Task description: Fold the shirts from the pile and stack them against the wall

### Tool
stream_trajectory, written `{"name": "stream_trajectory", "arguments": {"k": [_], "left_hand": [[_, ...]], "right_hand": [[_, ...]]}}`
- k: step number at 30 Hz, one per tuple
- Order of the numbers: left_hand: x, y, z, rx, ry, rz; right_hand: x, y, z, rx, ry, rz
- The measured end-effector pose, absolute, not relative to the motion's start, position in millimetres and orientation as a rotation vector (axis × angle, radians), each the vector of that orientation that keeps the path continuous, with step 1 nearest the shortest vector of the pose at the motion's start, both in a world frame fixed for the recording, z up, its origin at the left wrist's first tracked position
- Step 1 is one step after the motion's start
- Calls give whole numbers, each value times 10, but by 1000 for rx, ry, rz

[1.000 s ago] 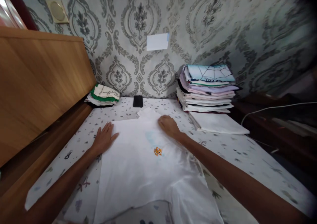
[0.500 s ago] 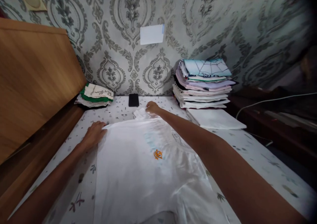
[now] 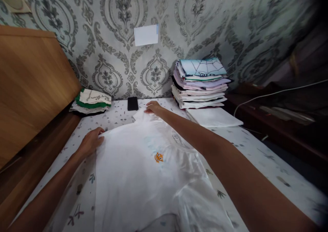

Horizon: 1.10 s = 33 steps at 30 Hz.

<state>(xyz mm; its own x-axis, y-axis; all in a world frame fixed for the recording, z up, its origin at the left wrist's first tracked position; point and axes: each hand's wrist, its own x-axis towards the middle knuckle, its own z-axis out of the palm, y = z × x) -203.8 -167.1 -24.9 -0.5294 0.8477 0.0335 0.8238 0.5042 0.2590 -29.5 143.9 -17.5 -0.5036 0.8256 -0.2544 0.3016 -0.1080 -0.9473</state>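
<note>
A white T-shirt (image 3: 128,167) with a small orange cartoon fish print (image 3: 159,157) lies spread sideways on the patterned sheet, its neckline toward the right. My left hand (image 3: 91,139) pinches the far left corner of the shirt, at the hem. At the far side, my right hand (image 3: 153,107) has its fingers closed on the shirt's sleeve, near the sleeve's end. Wrinkles run across the near right part of the shirt, around the other sleeve. My right forearm passes over the shirt's right side and hides part of it.
A tall stack of folded clothes (image 3: 200,85) stands by the wall, with a folded white cloth (image 3: 214,117) in front. A smaller folded pile (image 3: 92,102) and a black phone (image 3: 132,103) lie at the back left. A wooden panel (image 3: 33,85) borders the left; a pale cable (image 3: 276,92) hangs at right.
The whole view has shifted, so most things appear a little further left. Both hands stay at the same parts of the shirt; the right hand's fingers have shifted slightly on the sleeve.
</note>
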Motion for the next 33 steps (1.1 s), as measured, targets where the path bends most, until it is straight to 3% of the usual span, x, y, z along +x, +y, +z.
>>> {"name": "stream_trajectory", "arguments": {"k": [8,14,20,33], "left_hand": [[-1820,-2071,-167,2011,2587,491],[-1644,-2313,-340,2367,2431,404],[-1646,-2370,-489,2473,2393,343],[-1642,-2427,-486,2407,2399,410]], "right_hand": [[464,1272,96,-946,-1627,1730],[1343,877,-198,-749,-1797,1626],[1741,456,-528,-903,-1846,1647],[1955,315,-430,-821,-1952,1675]]}}
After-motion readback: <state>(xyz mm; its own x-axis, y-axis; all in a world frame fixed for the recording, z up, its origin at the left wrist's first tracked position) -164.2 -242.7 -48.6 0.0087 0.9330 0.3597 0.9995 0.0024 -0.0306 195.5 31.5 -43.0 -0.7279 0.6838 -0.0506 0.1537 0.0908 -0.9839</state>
